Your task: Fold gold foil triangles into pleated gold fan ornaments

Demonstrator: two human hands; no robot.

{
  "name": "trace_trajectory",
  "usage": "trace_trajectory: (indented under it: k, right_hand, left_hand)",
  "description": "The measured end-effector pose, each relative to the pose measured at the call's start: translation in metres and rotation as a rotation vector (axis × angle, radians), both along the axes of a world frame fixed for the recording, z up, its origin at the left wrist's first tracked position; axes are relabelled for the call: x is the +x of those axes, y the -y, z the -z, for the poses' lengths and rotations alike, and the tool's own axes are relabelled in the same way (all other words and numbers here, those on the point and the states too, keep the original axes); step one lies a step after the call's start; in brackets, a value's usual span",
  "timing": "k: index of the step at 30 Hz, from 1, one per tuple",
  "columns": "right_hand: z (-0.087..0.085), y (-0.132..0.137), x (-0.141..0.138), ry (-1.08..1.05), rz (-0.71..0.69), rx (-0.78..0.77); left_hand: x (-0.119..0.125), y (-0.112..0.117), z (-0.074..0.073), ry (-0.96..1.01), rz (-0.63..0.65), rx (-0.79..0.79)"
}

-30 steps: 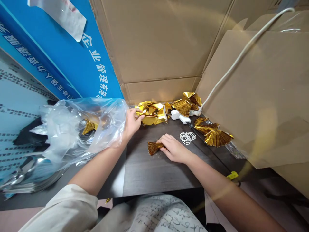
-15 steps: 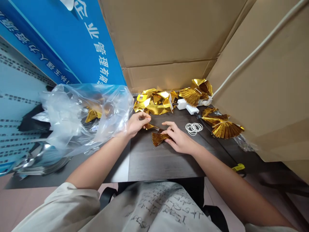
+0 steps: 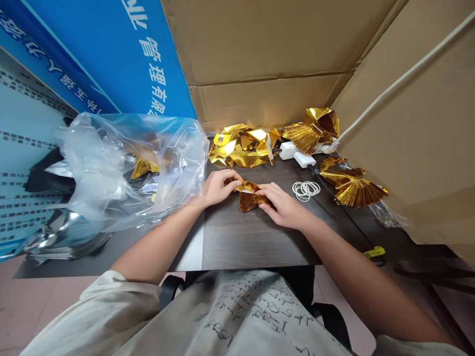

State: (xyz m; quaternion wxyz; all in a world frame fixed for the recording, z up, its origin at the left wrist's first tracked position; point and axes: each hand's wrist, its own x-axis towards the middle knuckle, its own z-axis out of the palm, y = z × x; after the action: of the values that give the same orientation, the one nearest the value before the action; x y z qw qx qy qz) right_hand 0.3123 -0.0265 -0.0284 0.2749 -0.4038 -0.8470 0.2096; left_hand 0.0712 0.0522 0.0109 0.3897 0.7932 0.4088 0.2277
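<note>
One pleated gold foil fan [image 3: 249, 202], mid-width on the dark desk [image 3: 252, 244], is pinched in the right hand [image 3: 282, 205]; one gold foil strip [image 3: 248, 186], at the fan's twelve o'clock, is held by the thumb and fingers of the left hand [image 3: 221, 188]. White elastic bands [image 3: 306, 183] lie at three o'clock, a gold foil heap [image 3: 245, 155] further out at twelve, a clear plastic bag [image 3: 100, 178] at nine.

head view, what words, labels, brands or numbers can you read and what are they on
"管理有限": blue board, another character cut off above
"玉强人力": slanted blue band, neighbours blurred
Light blue sheet: mostly too small
Unreadable: shirt, label in plastic bag, yellow sticker, yellow tag
</note>
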Motion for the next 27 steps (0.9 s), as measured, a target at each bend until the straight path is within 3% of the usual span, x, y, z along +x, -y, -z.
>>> trace_trajectory:
  k: [4,9,17,27]
  right_hand:
    - [-0.002,0.002,0.000,0.015,0.017,0.011]
    - [-0.005,0.005,0.003,-0.034,-0.005,0.026]
    - [-0.010,0.006,0.003,0.026,-0.047,-0.082]
    - [-0.007,0.006,0.004,0.049,0.005,-0.039]
  left_hand:
    - [0.001,0.001,0.000,-0.067,-0.038,0.125]
    - [0.002,0.001,0.004,-0.111,-0.073,0.111]
    - [-0.002,-0.002,0.015,-0.230,-0.014,0.273]
    - [-0.008,-0.007,0.018,-0.329,0.148,0.337]
